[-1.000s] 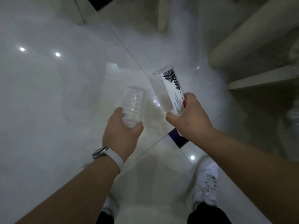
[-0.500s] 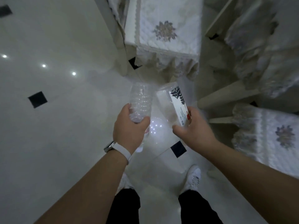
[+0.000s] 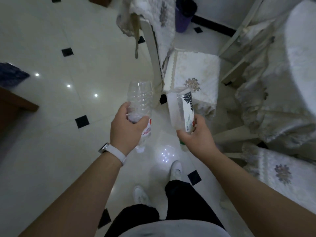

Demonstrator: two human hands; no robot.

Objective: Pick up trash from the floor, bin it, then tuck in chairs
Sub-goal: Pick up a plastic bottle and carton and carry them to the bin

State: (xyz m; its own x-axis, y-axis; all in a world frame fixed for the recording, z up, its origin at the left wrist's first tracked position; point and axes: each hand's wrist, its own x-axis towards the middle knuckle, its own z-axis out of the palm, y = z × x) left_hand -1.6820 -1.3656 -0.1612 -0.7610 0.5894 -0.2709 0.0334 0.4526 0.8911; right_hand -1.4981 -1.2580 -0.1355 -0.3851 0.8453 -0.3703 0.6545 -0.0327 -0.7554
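Observation:
My left hand (image 3: pixel 127 130) is closed around an empty clear plastic bottle (image 3: pixel 140 100), held base up with its neck pointing down below the hand. My right hand (image 3: pixel 195 137) grips a clear plastic box (image 3: pixel 180 110) with a white printed label, also held upright. Ahead stands a white chair (image 3: pixel 191 74) with an embroidered seat cover, pulled out from the table. A second covered chair (image 3: pixel 280 170) sits to my right. A dark purple bin (image 3: pixel 183 16) stands on the floor at the top of the view, behind the first chair.
A round table with a white cloth (image 3: pixel 302 53) fills the right edge. A brown wooden furniture corner (image 3: pixel 15 103) juts in at the left. The glossy white tiled floor (image 3: pixel 59 151) with small black diamonds stretches to my left. My white shoes are below.
My view has risen and swung forward: the chairs, the table and the purple bin have come into sight. Both hands still hold the same bottle and box at about the same height.

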